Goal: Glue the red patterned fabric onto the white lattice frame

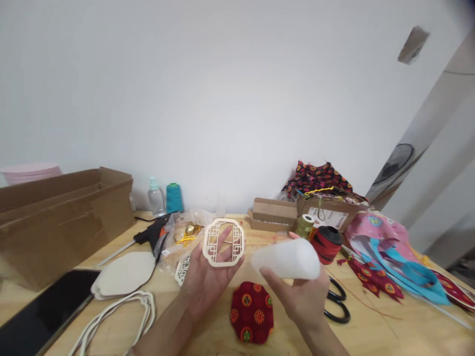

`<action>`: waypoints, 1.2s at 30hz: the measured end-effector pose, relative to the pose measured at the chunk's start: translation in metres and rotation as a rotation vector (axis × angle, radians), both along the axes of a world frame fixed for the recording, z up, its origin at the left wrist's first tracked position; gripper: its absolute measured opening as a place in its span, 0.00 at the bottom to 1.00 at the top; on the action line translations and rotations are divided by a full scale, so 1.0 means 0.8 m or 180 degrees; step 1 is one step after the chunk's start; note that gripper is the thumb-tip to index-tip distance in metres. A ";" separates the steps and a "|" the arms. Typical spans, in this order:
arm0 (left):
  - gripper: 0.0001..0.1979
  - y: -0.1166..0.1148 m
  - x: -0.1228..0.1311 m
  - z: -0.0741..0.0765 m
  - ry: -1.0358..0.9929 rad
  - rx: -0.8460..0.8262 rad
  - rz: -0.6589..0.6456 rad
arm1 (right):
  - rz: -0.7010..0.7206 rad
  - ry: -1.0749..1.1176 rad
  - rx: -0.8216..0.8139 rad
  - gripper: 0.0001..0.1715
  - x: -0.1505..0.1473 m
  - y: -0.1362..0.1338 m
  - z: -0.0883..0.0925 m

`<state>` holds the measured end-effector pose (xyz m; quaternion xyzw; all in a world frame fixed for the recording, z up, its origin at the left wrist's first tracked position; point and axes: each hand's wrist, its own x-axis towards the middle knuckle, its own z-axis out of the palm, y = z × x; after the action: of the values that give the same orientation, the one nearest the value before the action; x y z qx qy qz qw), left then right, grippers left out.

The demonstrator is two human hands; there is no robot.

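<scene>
My left hand, palm up, holds a small pale wooden lattice frame with a scalloped outline. Its fingers show behind the frame's openings. My right hand grips a white squeeze bottle, tilted almost flat with its narrow end toward the frame and its base to the right. Below and between both hands lies a dark red patterned fabric piece of similar scalloped shape on the wooden table. Another lattice piece is partly hidden behind my left wrist.
At left are a cardboard box, phone, pale blank panels, wooden rings and a glue gun. Scissors, thread spools, a small box and fabric scraps sit right.
</scene>
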<state>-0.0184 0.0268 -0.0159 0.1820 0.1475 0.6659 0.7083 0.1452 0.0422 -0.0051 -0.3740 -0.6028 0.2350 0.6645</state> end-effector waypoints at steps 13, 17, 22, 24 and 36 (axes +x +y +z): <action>0.28 -0.001 -0.012 -0.009 -0.0406 0.0547 -0.0404 | 0.0974 0.2067 -0.0917 0.25 0.016 0.053 0.020; 0.28 -0.001 -0.016 -0.012 -0.0427 0.0734 -0.0437 | 0.1370 0.1988 -0.1028 0.28 0.016 0.056 0.017; 0.27 -0.008 -0.017 -0.005 -0.0504 0.0841 -0.0669 | 0.1711 0.0252 -0.0030 0.25 0.003 0.047 0.002; 0.26 -0.009 -0.018 -0.003 -0.0564 0.0824 -0.0635 | 0.1281 -0.0835 0.0322 0.21 -0.001 0.044 -0.004; 0.23 -0.014 -0.023 -0.001 -0.0662 0.0888 -0.0763 | 0.0503 -0.3792 0.0259 0.26 -0.010 0.047 -0.027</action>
<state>-0.0366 0.0153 -0.0166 0.2248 -0.0428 0.6061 0.7618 0.1374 0.0800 -0.0265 -0.3695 -0.9059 0.0105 0.2067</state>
